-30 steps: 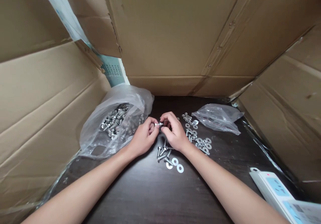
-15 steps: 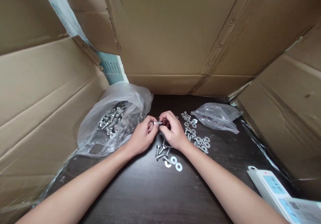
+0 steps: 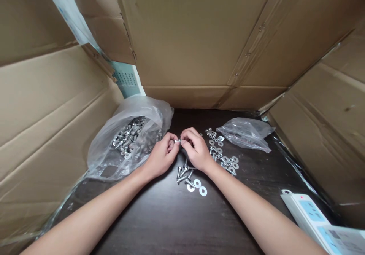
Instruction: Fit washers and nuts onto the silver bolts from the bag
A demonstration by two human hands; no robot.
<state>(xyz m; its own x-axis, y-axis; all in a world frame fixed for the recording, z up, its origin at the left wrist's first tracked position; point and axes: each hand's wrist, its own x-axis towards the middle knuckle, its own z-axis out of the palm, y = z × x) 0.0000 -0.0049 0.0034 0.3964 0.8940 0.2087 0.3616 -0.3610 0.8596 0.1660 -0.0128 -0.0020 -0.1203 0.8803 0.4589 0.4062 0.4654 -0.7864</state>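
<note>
In the middle of the table, my left hand [image 3: 164, 154] is closed, pinching a metal bolt [image 3: 177, 141] by its head end. Thumb and fingers of my right hand [image 3: 195, 148] close on the bolt's other end, so that tip is covered. Whether a nut sits under those fingertips I cannot tell. Just below the hands lie several loose bolts [image 3: 186, 174] and a few flat washers [image 3: 203, 191]. Beyond my right wrist is a spread of washers [image 3: 235, 159], bolts and small nuts [image 3: 210, 132].
A clear plastic bag [image 3: 97, 148] full of bolts [image 3: 129, 135] lies open at the left. Another clear bag [image 3: 246, 133] rests at the back right. A white power strip [image 3: 305, 213] is at the near right. Cardboard walls [image 3: 194, 38] enclose the dark table [image 3: 159, 217].
My right fingertips have closed over the bolt's threaded end, which showed between them before. My left hand stays nearly in place.
</note>
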